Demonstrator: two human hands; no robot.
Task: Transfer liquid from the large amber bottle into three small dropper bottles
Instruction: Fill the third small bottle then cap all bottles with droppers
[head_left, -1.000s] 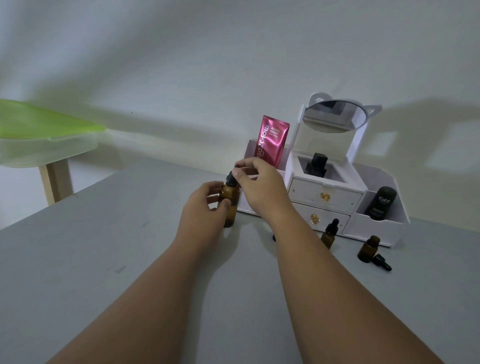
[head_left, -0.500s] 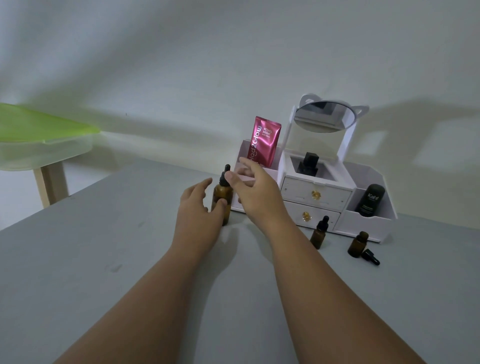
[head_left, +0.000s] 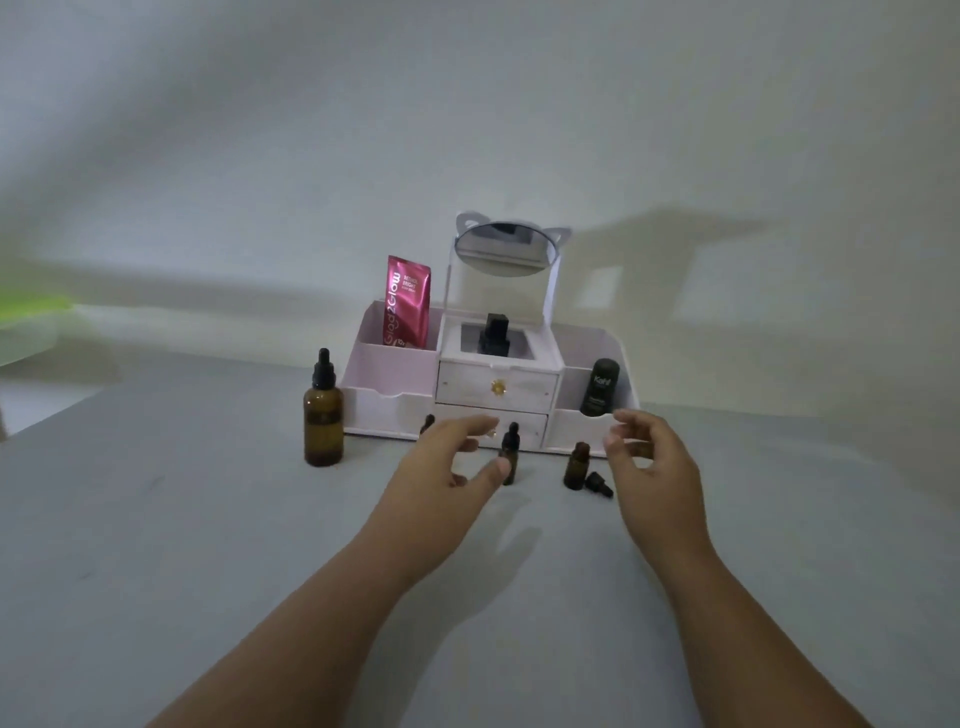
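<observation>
The large amber bottle (head_left: 323, 421) stands upright on the grey table at the left, its black dropper cap on, with no hand touching it. A small capped dropper bottle (head_left: 509, 453) stands in front of the organizer, just beyond the fingers of my left hand (head_left: 451, 470), which is open and empty. Another small bottle's black cap (head_left: 427, 423) shows behind that hand. A third small bottle (head_left: 576, 466) stands uncapped, its black dropper cap (head_left: 598, 484) lying beside it. My right hand (head_left: 647, 457) hovers open just right of these.
A white cosmetics organizer (head_left: 496, 387) with a cat-ear mirror, two drawers, a pink sachet (head_left: 406, 301), a black perfume bottle (head_left: 493, 335) and a black tube (head_left: 600, 387) stands against the wall. A green-topped stand (head_left: 31, 312) is at the far left.
Both hands have let go of the large amber bottle, which now stands alone, and moved right toward the small bottles. The view has shifted as well.
</observation>
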